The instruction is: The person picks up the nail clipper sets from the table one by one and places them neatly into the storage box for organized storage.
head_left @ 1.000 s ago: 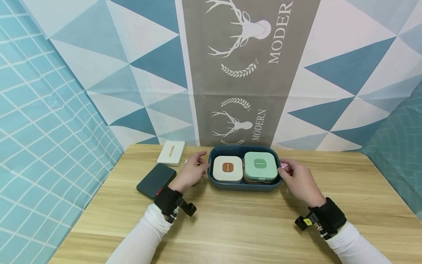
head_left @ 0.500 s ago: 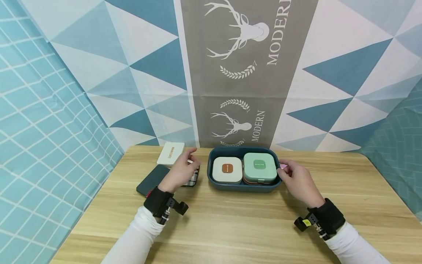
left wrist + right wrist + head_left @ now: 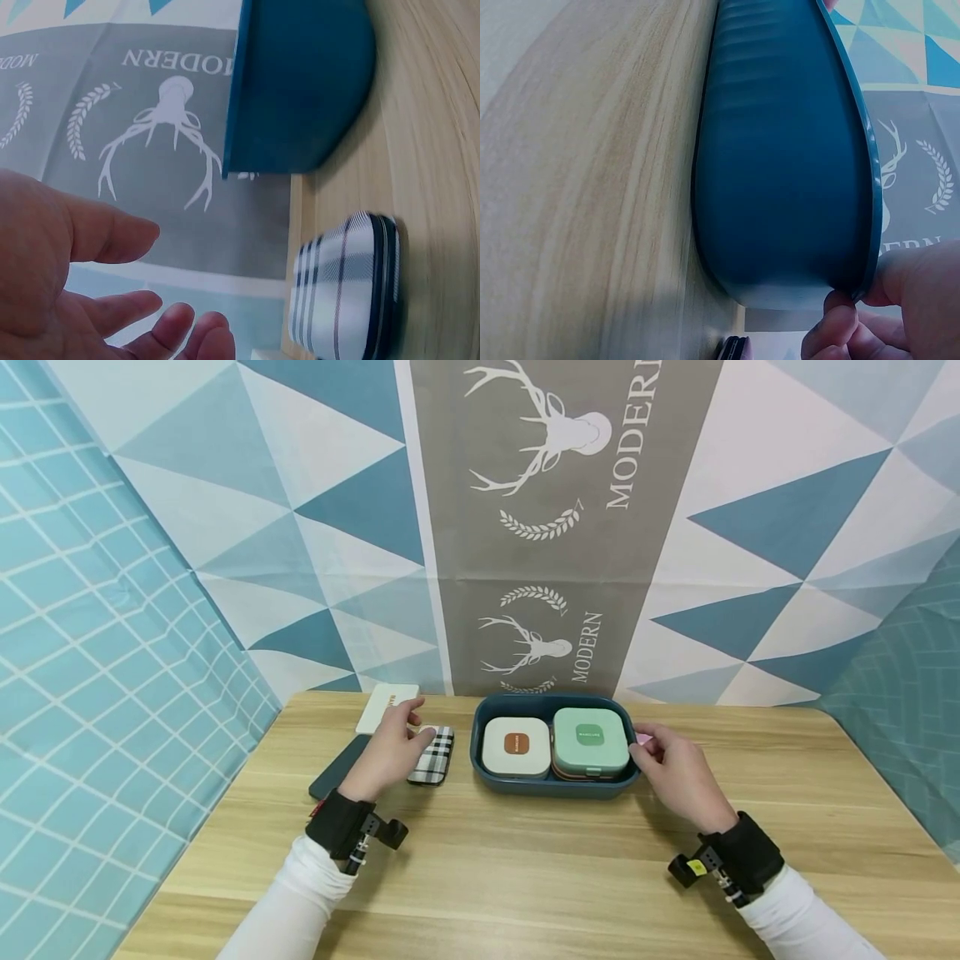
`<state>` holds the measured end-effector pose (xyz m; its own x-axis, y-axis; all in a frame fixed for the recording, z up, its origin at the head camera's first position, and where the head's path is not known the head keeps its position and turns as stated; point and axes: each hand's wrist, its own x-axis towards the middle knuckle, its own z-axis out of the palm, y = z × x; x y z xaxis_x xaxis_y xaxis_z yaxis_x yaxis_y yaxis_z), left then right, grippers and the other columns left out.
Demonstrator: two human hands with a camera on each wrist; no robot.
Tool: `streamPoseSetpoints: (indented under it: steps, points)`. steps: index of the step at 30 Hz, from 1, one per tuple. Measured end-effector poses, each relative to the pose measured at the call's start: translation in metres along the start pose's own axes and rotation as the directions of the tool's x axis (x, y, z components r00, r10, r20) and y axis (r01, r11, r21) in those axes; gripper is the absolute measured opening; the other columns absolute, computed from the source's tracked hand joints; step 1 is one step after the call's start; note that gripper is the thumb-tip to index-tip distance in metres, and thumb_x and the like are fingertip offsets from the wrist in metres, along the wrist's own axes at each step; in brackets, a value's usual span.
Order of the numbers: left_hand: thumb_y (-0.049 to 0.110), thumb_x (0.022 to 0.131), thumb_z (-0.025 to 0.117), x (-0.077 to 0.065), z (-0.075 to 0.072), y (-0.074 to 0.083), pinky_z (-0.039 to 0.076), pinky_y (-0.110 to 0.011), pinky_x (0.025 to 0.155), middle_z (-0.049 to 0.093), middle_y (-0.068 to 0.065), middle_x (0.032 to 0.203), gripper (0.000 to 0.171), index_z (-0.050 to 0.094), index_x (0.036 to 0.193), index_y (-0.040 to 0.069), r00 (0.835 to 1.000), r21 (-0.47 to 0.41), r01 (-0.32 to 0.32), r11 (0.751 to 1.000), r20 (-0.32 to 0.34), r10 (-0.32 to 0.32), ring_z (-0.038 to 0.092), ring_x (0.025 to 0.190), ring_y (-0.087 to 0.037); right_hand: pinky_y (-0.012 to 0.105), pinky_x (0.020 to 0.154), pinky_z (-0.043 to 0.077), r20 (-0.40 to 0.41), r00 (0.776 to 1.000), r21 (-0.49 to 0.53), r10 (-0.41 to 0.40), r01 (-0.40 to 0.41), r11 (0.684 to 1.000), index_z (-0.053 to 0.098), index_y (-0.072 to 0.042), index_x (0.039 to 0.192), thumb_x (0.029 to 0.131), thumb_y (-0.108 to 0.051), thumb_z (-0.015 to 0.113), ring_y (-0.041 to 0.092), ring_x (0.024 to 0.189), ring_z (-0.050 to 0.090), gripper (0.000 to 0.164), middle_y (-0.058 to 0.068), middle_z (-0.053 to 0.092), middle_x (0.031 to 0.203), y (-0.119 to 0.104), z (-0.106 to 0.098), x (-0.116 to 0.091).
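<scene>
In the head view my left hand point(image 3: 384, 758) is above the table at the left, beside a black-and-white plaid zip case point(image 3: 433, 760). Its thumb and fingers stand apart with nothing between them, as the left wrist view shows. My right hand point(image 3: 681, 777) pinches the right-end rim of a dark blue oblong bin point(image 3: 555, 787), thumb on one side and fingers on the other. Inside the bin lie a white lidded box point(image 3: 536, 752) with a brown label and a mint-green lidded box point(image 3: 611, 739), which sits on something brownish.
A dark flat case point(image 3: 333, 768) lies partly under my left forearm's line of sight. Behind it is a white box with lettering point(image 3: 381, 697). Something pink point(image 3: 643, 737) shows behind my right fingers. A patterned cloth backdrop point(image 3: 360, 527) rises behind the wooden table point(image 3: 525, 877).
My left hand has moved left from the bin's left end, uncovering the plaid case and covering more of the dark case. The right hand keeps its pinch on the bin's rim.
</scene>
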<state>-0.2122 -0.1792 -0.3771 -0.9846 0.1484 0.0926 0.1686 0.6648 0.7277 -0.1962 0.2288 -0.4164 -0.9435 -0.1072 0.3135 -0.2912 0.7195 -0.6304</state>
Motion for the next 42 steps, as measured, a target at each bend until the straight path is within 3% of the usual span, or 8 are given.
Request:
streamPoseSetpoints:
  steps: [7,14,23,32,42]
  points:
    - [0.022,0.098,0.053,-0.005,-0.008,-0.011,0.042,-0.037,0.074,0.041,-0.021,0.122,0.059,0.028,0.149,0.004,0.999,0.069,0.034,0.997,-0.010,-0.034,0.049,0.090,-0.025,0.025,0.055,0.039,0.011,1.000,0.010,0.015,-0.015,1.000,0.057,0.000,0.127,0.097,-0.018,0.056,0.020,0.070,0.048,0.035,0.005,0.056,0.084,0.000,0.001,0.000]
    - [0.025,0.097,0.055,-0.009,-0.014,-0.021,0.042,-0.044,0.084,0.041,-0.023,0.124,0.062,0.029,0.148,0.003,0.998,0.119,0.066,0.991,-0.019,-0.065,0.049,0.106,-0.033,0.025,0.055,0.039,0.014,1.000,0.004,0.020,-0.020,1.000,0.057,-0.001,0.127,0.098,-0.018,0.055,0.020,0.071,0.049,0.034,0.004,0.057,0.084,-0.001,0.002,0.000]
    - [0.026,0.097,0.054,-0.020,-0.023,-0.036,0.035,-0.052,0.093,0.038,-0.026,0.131,0.064,0.026,0.149,0.002,0.999,0.187,0.052,0.981,-0.016,-0.050,0.036,0.121,-0.041,0.025,0.055,0.039,0.017,1.000,0.009,0.023,-0.024,1.000,0.057,-0.001,0.128,0.098,-0.018,0.055,0.020,0.071,0.049,0.035,0.005,0.057,0.084,0.000,0.002,0.000]
    - [0.032,0.093,0.061,-0.024,-0.029,-0.045,0.027,-0.057,0.101,0.025,-0.028,0.145,0.073,0.025,0.150,0.004,0.996,0.243,0.087,0.966,-0.036,-0.081,0.022,0.130,-0.049,0.026,0.056,0.038,0.026,0.999,0.011,0.032,-0.032,0.999,0.055,0.000,0.129,0.099,-0.020,0.054,0.020,0.071,0.048,0.037,0.005,0.056,0.084,0.000,0.001,-0.001]
    - [0.032,0.086,0.070,-0.026,-0.034,-0.053,0.031,-0.063,0.089,0.029,-0.034,0.138,0.084,0.026,0.147,-0.005,0.990,0.337,0.142,0.931,-0.037,-0.138,0.030,0.119,-0.051,0.025,0.055,0.039,0.014,1.000,0.009,0.021,-0.021,1.000,0.056,0.000,0.129,0.098,-0.019,0.055,0.020,0.070,0.048,0.036,0.004,0.057,0.083,0.000,0.001,0.000]
